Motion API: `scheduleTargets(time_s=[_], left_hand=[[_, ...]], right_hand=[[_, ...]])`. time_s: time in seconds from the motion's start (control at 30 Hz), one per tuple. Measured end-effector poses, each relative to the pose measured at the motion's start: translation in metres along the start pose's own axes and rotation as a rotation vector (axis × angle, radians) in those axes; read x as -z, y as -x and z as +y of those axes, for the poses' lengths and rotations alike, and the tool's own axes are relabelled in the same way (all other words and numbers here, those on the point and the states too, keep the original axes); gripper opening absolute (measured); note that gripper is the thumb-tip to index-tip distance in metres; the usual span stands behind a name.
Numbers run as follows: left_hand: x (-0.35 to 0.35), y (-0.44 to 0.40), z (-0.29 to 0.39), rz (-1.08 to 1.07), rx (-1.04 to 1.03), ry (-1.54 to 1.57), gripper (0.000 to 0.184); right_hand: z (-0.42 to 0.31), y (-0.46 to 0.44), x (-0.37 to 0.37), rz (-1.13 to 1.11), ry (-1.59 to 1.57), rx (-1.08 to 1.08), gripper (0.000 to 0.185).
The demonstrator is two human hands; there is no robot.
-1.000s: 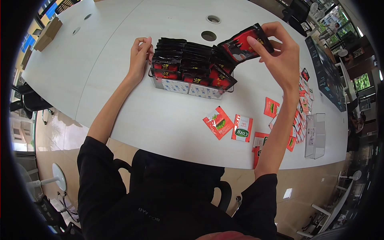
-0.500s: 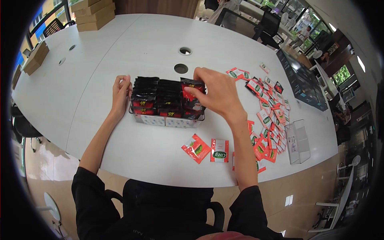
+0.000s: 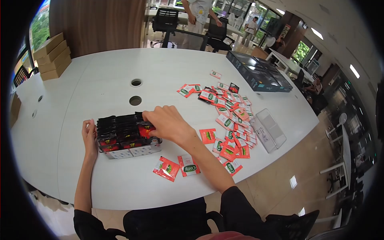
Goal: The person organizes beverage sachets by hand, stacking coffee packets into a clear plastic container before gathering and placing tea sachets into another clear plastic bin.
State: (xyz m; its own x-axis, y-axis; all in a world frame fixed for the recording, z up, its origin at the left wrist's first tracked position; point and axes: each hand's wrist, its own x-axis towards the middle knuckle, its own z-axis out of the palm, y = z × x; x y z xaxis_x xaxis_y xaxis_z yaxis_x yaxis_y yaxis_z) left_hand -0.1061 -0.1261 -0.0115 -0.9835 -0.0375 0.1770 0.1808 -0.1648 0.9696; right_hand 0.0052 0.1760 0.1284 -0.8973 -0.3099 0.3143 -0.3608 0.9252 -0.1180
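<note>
A clear plastic bin (image 3: 132, 151) stands on the table at left, filled with upright rows of black and red coffee sachets (image 3: 119, 130). My left hand (image 3: 90, 138) rests against the bin's left side, fingers loosely bent and not closed round anything. At the bin's right end, my right hand (image 3: 170, 125) pinches a coffee sachet (image 3: 145, 130) between thumb and fingers; its lower part sits among the others. Two red and white Cozy tea sachets, one tilted (image 3: 166, 169) and one straighter (image 3: 188, 165), lie in front of the bin.
A loose pile of Cozy sachets (image 3: 236, 120) spreads right of my right arm, beside a tipped clear bin (image 3: 269, 130). Dark flat boxes (image 3: 260, 72) lie at the far right edge. Cardboard boxes (image 3: 54, 58) are stacked at far left. A person (image 3: 198, 16) stands beyond the table.
The view has swung right and up, so the table's contents appear further left and lower. My right hand still pinches the sachet at the bin's right end; my left hand stays beside it.
</note>
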Motion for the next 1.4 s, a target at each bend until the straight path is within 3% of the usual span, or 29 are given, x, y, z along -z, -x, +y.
scheduleTargets(time_s=[0.17, 0.5, 0.77, 1.07, 1.17, 1.27, 1.4], left_hand=[[-0.001, -0.001, -0.001, 0.006, -0.017, -0.037, 0.027], [-0.003, 0.001, 0.0, 0.022, -0.024, -0.036, 0.027], [0.0, 0.0, -0.002, 0.008, -0.026, -0.032, 0.027], [-0.004, 0.002, 0.003, -0.011, -0.026, -0.033, 0.025], [0.004, -0.002, -0.004, -0.016, -0.034, -0.042, 0.026], [0.008, -0.005, -0.004, -0.079, -0.014, -0.056, 0.022], [-0.003, 0.002, 0.001, -0.008, -0.016, -0.037, 0.026]], right_hand=[[-0.003, -0.007, 0.0, -0.078, -0.068, 0.056, 0.037], [-0.011, -0.012, 0.002, 0.002, -0.057, 0.156, 0.043], [-0.009, -0.008, 0.0, -0.075, -0.026, 0.161, 0.027], [-0.015, -0.006, 0.002, 0.074, -0.015, 0.203, 0.026], [-0.013, -0.012, -0.018, -0.058, 0.001, 0.152, 0.019], [-0.014, -0.01, -0.025, 0.015, 0.009, 0.147, 0.019], [-0.014, -0.007, -0.01, -0.009, 0.005, 0.128, 0.02]])
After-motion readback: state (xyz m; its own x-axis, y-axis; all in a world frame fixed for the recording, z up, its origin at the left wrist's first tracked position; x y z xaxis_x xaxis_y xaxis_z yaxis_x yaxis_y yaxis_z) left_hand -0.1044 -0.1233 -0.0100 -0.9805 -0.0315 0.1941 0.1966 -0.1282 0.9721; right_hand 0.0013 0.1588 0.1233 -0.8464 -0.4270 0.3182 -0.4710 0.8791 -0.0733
